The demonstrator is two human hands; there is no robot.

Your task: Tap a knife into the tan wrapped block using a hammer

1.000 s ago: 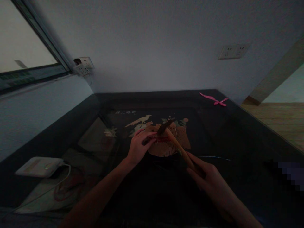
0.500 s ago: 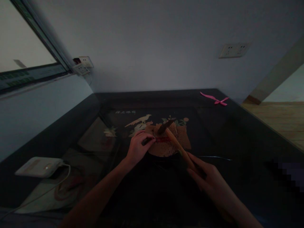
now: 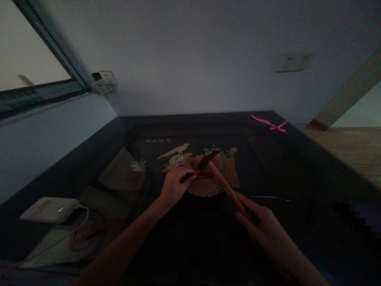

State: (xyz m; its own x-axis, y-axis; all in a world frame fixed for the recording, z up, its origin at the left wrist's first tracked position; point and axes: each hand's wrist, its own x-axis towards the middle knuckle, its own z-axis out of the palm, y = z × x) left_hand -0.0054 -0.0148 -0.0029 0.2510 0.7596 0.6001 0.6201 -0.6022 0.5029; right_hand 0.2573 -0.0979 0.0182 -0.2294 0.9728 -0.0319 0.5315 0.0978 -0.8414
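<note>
My right hand (image 3: 258, 218) is wrapped round the wooden handle of a hammer (image 3: 224, 184). The hammer's dark head (image 3: 205, 160) is over a brown, perforated piece (image 3: 205, 188) lying on the table in front of me. A dark red strip (image 3: 205, 174) crosses that piece just below the head. At the left end of the strip, my left hand (image 3: 177, 182) rests with thumb and fingers pinched together; what sits between the fingertips is too small and dark to make out. Dim light blurs whether the hammer head touches anything.
The dark table (image 3: 285, 167) carries a bird-and-flower picture (image 3: 175, 151). A white power bank (image 3: 50, 209) with a cable lies at left, a pink ribbon (image 3: 276, 128) at the far right corner. A thin metallic rod (image 3: 272, 198) lies right of the brown piece. Wall sockets (image 3: 294, 62) are behind.
</note>
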